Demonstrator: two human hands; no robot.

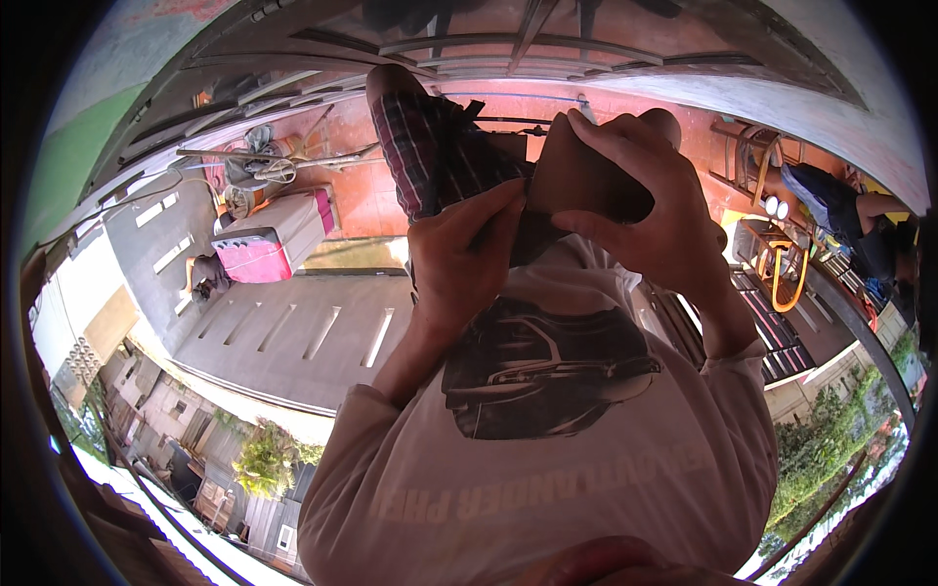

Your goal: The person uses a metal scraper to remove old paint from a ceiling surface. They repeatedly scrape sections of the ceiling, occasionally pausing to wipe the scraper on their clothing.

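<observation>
A dark brown flat piece [591, 176] with straight edges is held up in front of my chest. My right hand [664, 200] grips it from the right, with fingers over its far edge and thumb near its lower edge. My left hand [464, 254] is closed, its thumb and fingertips pinched at the piece's left edge. The piece's material and kind are too dark to tell. Dark plaid shorts [430, 151] cover my leg just beyond my left hand. Between the hands, a dark lower part of the piece or cloth is partly hidden.
Reddish floor tiles [362, 200] extend beyond my legs. A pink and grey box-shaped thing [278, 239] stands at left, near long sticks [322, 161]. On the right are an orange curved frame [782, 278] and another person in dark clothes [826, 200]. A barred window [459, 44] spans the top.
</observation>
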